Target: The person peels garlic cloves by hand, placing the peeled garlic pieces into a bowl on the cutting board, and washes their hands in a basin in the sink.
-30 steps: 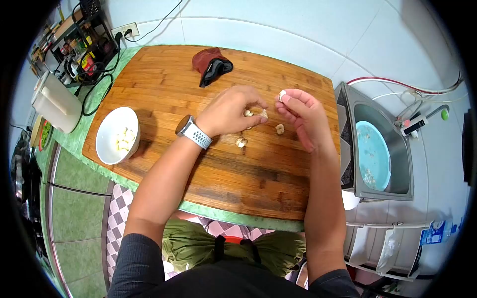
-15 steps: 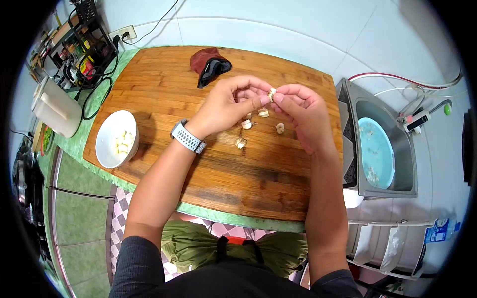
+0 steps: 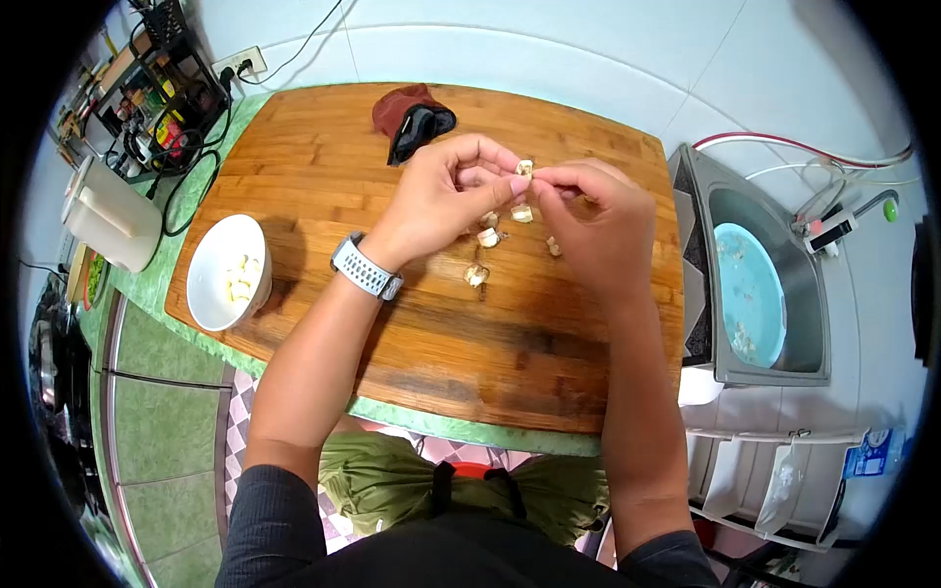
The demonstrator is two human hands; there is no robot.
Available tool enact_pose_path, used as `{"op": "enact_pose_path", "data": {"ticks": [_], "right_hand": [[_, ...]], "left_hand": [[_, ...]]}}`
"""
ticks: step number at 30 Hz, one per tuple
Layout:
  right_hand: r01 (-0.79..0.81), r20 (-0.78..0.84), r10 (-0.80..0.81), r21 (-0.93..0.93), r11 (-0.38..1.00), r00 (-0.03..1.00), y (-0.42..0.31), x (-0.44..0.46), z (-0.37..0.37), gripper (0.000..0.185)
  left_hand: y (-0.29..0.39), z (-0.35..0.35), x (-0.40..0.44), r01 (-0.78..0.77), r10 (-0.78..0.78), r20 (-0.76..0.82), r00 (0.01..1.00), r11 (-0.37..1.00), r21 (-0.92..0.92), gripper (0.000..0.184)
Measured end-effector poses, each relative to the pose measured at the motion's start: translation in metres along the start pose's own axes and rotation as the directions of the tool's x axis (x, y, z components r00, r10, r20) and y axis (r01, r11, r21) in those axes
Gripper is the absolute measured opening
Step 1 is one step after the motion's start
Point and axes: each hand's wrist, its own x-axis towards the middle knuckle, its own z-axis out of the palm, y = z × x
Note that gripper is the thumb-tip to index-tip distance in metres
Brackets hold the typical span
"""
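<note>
My left hand (image 3: 461, 186) holds a garlic clove (image 3: 525, 170) pinched between thumb and fingertips above the wooden board. Opposite it, my right hand (image 3: 603, 211) has its thumb and forefinger pinched at the clove's lower right side. A shred of skin between them is too small to make out. Several garlic cloves in their skins, such as one garlic clove (image 3: 476, 274), lie on the board below the hands. My right fingers partly cover one of them. At the left, pale peeled cloves (image 3: 241, 279) lie in a white bowl (image 3: 208, 257).
The wooden board (image 3: 441, 363) rests on a green counter. A dark red and black cloth item (image 3: 417, 120) lies at its back edge. To the right is a metal sink (image 3: 799, 343) holding a light blue basin (image 3: 755, 304). A plastic jug (image 3: 113, 216) stands at far left.
The clove has turned more upright in my left fingers and sits slightly higher. My right hand has shifted right and its fingers have curled inward. The view has tilted slightly.
</note>
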Motion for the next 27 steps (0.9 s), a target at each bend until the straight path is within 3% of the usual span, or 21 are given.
{"op": "enact_pose_path", "data": {"ticks": [8,12,18,20,27], "right_hand": [[0.096,-0.024,-0.1,-0.128,0.987,0.995,0.003,-0.001,0.001,0.011],[0.118,-0.03,-0.123,-0.15,0.982,0.992,0.002,0.0,0.002,0.012],[0.14,-0.03,-0.144,-0.095,0.986,0.989,-0.003,0.0,0.001,0.011],[0.062,-0.009,-0.062,0.021,0.998,0.998,-0.007,0.0,0.0,0.01],[-0.013,-0.021,0.015,0.112,0.994,1.0,-0.007,-0.001,0.0,0.009]], "left_hand": [[-0.002,0.001,-0.001,0.006,-0.005,0.019,1.0,0.997,-0.082,0.014],[0.005,0.002,-0.002,0.02,-0.019,0.014,1.0,1.0,-0.022,0.016],[0.003,0.0,-0.004,0.007,-0.006,0.015,1.0,1.0,-0.017,0.015],[0.007,0.0,-0.005,-0.028,0.028,0.027,0.999,0.999,-0.023,0.013],[0.007,-0.002,-0.004,0.003,0.001,0.045,0.999,0.995,-0.097,0.014]]}}
